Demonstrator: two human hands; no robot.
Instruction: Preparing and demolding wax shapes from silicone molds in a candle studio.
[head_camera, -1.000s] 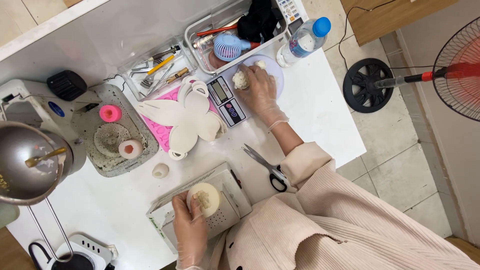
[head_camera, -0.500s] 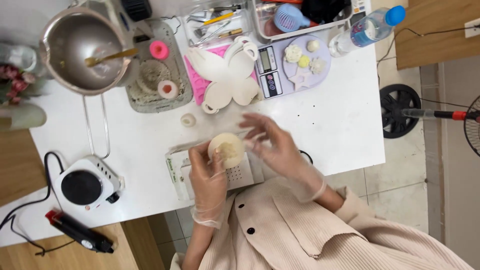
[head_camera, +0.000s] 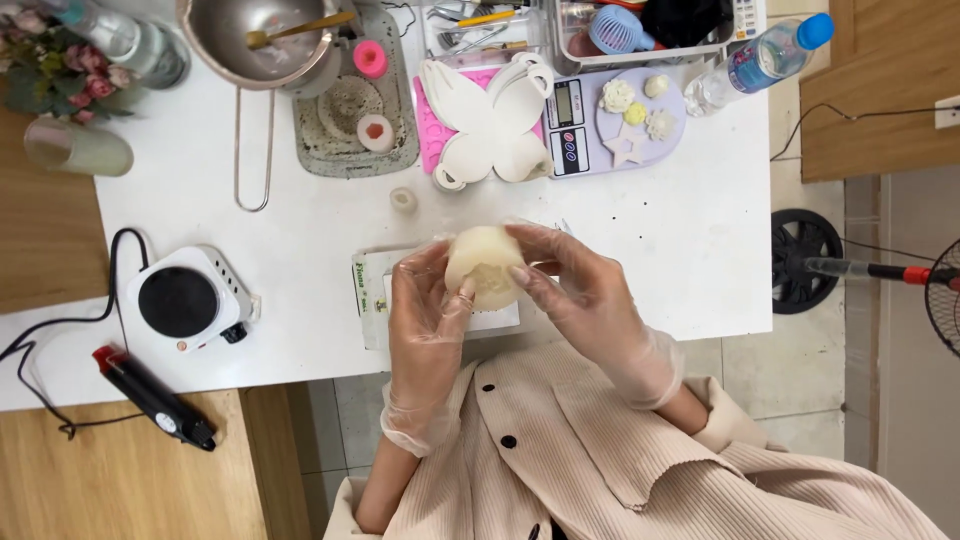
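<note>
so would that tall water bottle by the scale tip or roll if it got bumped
The water bottle already lies on its side, so tipping seems moot. Its round body would probably roll, likely checked by the scale beside it. Looks like light plastic.

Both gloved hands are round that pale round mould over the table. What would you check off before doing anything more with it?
1. Left hand gripping the mould: ok.
2. Right hand gripping it on the other side: ok.
3. Gloves whole, no tears showing: ok.
4. Filling inside set firm: cannot tell.
5. Paper sheet lying on the table under the mould: ok.
6. Scale plate has room beside the finished pieces: ok.
</note>
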